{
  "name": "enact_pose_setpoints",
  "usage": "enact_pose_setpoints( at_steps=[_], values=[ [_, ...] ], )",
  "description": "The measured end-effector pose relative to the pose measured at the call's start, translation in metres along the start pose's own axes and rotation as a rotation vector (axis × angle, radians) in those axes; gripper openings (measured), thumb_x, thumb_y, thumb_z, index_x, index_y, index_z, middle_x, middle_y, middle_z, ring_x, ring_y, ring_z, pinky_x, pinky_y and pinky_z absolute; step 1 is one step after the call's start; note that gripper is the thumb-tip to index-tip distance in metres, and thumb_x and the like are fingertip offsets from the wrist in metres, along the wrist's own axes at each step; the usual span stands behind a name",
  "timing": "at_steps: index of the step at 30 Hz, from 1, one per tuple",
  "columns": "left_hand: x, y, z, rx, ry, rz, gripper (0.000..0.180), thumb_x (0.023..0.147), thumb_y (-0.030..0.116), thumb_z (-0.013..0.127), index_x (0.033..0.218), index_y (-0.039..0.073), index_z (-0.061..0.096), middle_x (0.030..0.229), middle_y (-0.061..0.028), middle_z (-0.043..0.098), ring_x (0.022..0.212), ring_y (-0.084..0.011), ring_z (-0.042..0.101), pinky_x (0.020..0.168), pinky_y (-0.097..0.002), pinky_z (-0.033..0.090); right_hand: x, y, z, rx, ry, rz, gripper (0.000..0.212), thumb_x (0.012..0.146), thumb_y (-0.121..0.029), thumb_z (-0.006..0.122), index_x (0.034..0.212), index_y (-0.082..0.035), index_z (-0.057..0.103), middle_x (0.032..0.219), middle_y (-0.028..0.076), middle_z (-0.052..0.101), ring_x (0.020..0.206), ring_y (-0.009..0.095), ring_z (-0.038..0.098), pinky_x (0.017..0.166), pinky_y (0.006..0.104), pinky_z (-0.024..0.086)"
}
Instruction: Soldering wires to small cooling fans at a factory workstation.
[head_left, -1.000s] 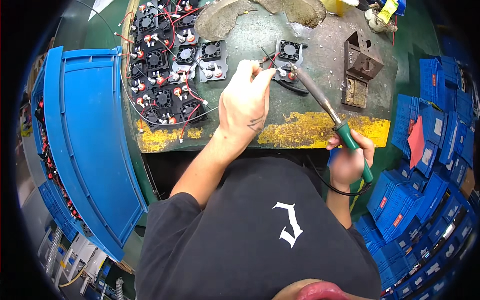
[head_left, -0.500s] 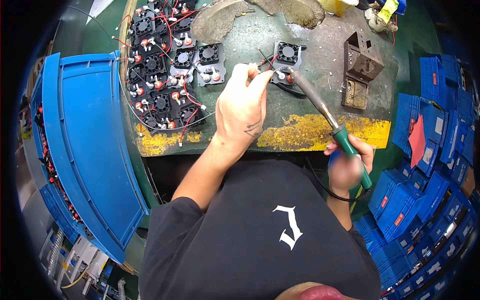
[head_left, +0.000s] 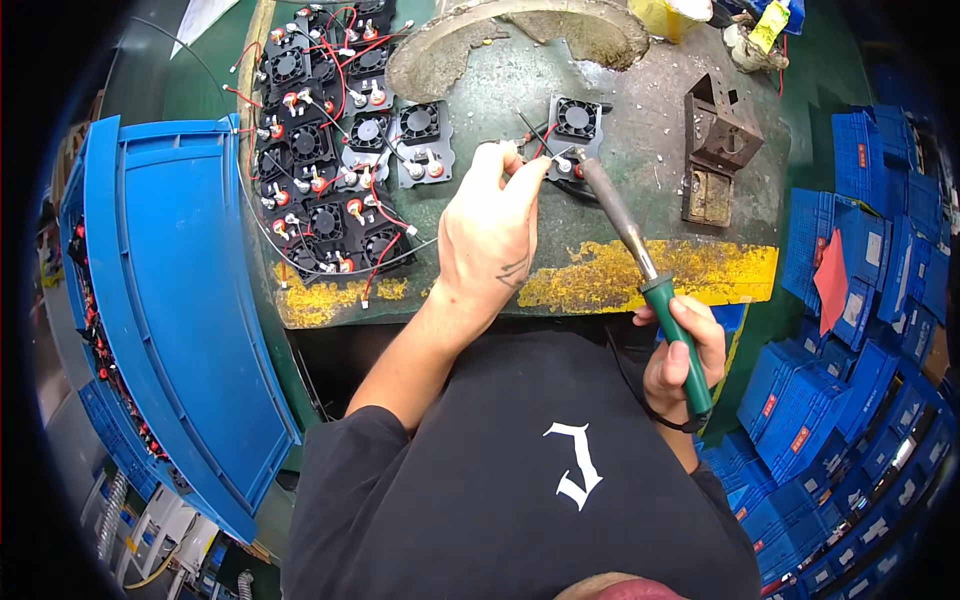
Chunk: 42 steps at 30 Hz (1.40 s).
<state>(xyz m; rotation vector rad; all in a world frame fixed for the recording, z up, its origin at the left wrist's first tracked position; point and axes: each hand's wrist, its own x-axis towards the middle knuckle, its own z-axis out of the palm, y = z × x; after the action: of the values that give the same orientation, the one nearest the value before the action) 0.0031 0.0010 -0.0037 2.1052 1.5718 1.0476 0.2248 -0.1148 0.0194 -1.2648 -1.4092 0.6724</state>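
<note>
My right hand (head_left: 690,355) is wrapped round the green handle of a soldering iron (head_left: 622,222). The iron's tip rests at a metal terminal on a plate with a small black fan (head_left: 577,118). My left hand (head_left: 490,235) is closed in a pinch beside that plate, with a thin grey wire (head_left: 558,156) reaching from its fingertips toward the iron's tip. Red and black leads stand up close to these fingertips; whether the fingers also grip them cannot be seen. Left of my left hand lies another fan plate (head_left: 420,122) with two terminals.
Many fan plates with red wires (head_left: 305,140) crowd the bench's left. A metal iron stand (head_left: 722,125) is at right. A broken grey ring-shaped piece (head_left: 430,60) lies at the back. A blue bin (head_left: 190,300) stands left; blue crates (head_left: 800,400) are stacked right.
The iron's handle has swung a little left with my right hand, while its tip stays at the same fan plate. My left hand keeps its pinch. The whole view has shifted slightly.
</note>
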Motion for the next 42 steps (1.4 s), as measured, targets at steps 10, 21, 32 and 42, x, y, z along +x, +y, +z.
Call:
enact_pose_setpoints(
  at_steps=[10, 21, 32, 42],
  values=[
    [0.000, 0.005, -0.004, -0.010, -0.005, -0.045, 0.026, 0.088, -0.005, 0.073, 0.112, 0.003, 0.073, 0.095, -0.0121, 0.060, 0.071, -0.0262, 0.064, 0.065, -0.0351, 0.054, 0.004, -0.009, 0.001, -0.137, -0.112, -0.134, 0.036, 0.099, -0.022, 0.054, 0.120, 0.007, 0.061, 0.098, 0.025, 0.068, 0.077, 0.028, 0.070, 0.069, 0.0365, 0.060],
    [-0.001, 0.002, -0.003, -0.028, -0.003, -0.031, 0.028, 0.088, -0.001, 0.068, 0.115, 0.005, 0.071, 0.096, -0.0118, 0.057, 0.068, -0.0275, 0.061, 0.060, -0.0393, 0.053, 0.006, -0.011, 0.005, -0.172, -0.070, -0.203, 0.032, 0.093, -0.016, 0.065, 0.114, 0.008, 0.068, 0.093, 0.024, 0.070, 0.072, 0.029, 0.069, 0.065, 0.0360, 0.057],
    [-0.001, 0.000, 0.000, -0.020, 0.000, -0.007, 0.029, 0.086, -0.002, 0.068, 0.114, 0.005, 0.072, 0.097, -0.0120, 0.058, 0.067, -0.0269, 0.062, 0.059, -0.0392, 0.053, 0.008, -0.014, 0.008, -0.201, -0.066, -0.240, 0.031, 0.093, -0.016, 0.066, 0.113, 0.007, 0.069, 0.094, 0.025, 0.070, 0.071, 0.031, 0.068, 0.064, 0.0359, 0.056],
    [0.002, 0.006, -0.001, 0.000, -0.055, -0.065, 0.028, 0.087, -0.005, 0.072, 0.113, 0.004, 0.074, 0.097, -0.0121, 0.060, 0.073, -0.0273, 0.065, 0.067, -0.0367, 0.054, 0.010, -0.016, 0.006, -0.298, -0.118, -0.238, 0.031, 0.096, -0.018, 0.056, 0.115, 0.006, 0.064, 0.091, 0.024, 0.070, 0.072, 0.029, 0.070, 0.066, 0.0369, 0.057]
  ],
)
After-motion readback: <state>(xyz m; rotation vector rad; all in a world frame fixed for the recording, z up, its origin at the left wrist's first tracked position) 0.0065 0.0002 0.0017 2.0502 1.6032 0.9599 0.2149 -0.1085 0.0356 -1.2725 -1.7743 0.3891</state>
